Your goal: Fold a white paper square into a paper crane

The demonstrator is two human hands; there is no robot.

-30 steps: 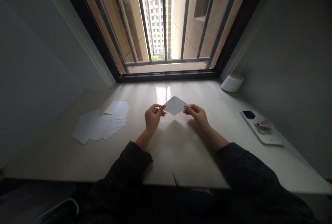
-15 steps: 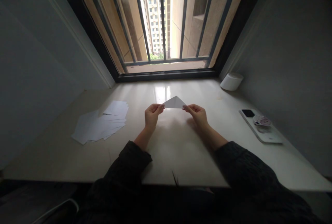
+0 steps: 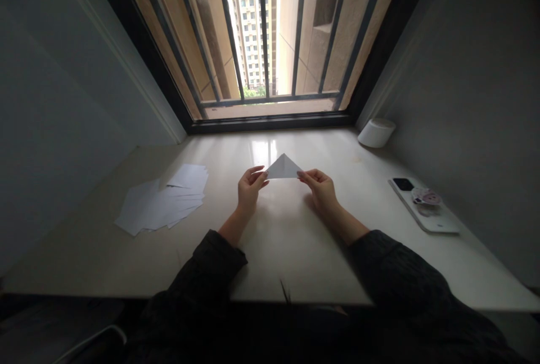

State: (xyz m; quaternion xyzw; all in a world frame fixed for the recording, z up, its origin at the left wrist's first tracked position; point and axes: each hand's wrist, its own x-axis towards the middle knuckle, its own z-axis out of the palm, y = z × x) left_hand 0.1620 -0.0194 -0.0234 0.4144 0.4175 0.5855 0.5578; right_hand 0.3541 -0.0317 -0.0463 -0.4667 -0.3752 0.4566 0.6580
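Note:
A small sheet of paper folded into a triangle (image 3: 284, 168) is stretched between my two hands over the middle of the table, its point toward the window and its long straight edge toward me. My left hand (image 3: 250, 188) pinches the left corner between thumb and finger, with other fingers slightly raised. At the right corner, my right hand (image 3: 319, 186) has a pinch grip, its remaining fingers curled. To the left lies a loose, overlapping pile of white paper sheets (image 3: 158, 203), apart from both hands.
On the right of the pale table (image 3: 278, 251) lies a white phone (image 3: 422, 215) with a round cartoon grip on its back. A white, cup-like object (image 3: 377, 133) stands in the far right corner. Beyond the table is a barred window (image 3: 270, 123), with walls on both sides.
The folded paper has tilted so more of its face shows, and its crease line is less visible. My left hand has shifted slightly right, its fingers more spread. The right hand barely moved.

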